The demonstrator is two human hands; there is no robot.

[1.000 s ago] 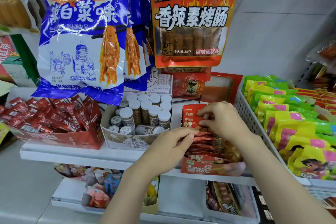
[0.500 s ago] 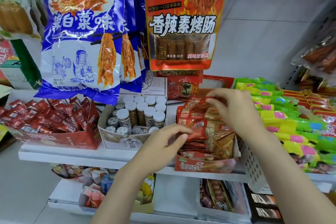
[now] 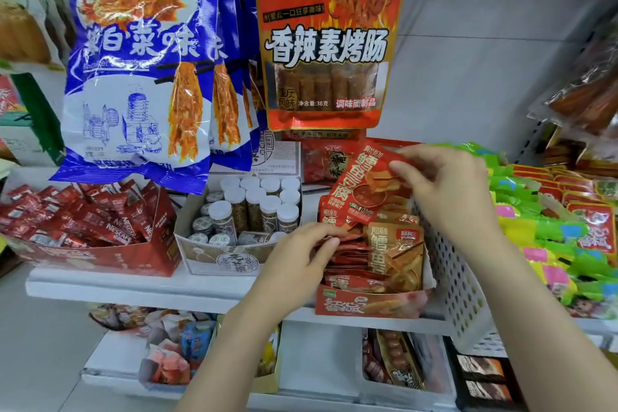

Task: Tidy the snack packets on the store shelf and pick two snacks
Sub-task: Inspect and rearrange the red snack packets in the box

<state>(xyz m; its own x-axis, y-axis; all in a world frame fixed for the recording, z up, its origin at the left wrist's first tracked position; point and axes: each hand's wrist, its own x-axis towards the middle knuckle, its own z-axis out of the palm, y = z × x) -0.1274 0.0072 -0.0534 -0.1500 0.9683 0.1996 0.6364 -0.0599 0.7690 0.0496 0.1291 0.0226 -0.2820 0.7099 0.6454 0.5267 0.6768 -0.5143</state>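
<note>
Far off to the left of your left hand (image 3: 294,264), a red carton of Nescafé sachets (image 3: 83,227) sits on the white shelf (image 3: 110,288), and just beside that hand stands a cardboard tray of white-capped jars (image 3: 254,207). Above both hang blue noodle-snack bags (image 3: 140,60), with an orange sausage-snack bag (image 3: 329,40) hanging above your hands.

Your left hand reaches into the red display box (image 3: 368,306), its fingers bent and resting on the edges of the red snack packets (image 3: 354,254) stacked inside — whether they actually pinch one, you cannot tell from this angle. Between your two hands lies a gold-and-orange packet (image 3: 396,251), face up on top of the stack.

Your right hand (image 3: 448,191) is raised above the back of the box, thumb and fingertips pinching the upper corner of a red tofu packet (image 3: 364,184), which stands tilted with its lower edge among the others.

Just beside that wrist, to the right, runs the wall of a white perforated basket (image 3: 451,264) — filled with green, yellow and pink packets (image 3: 548,231).
</note>
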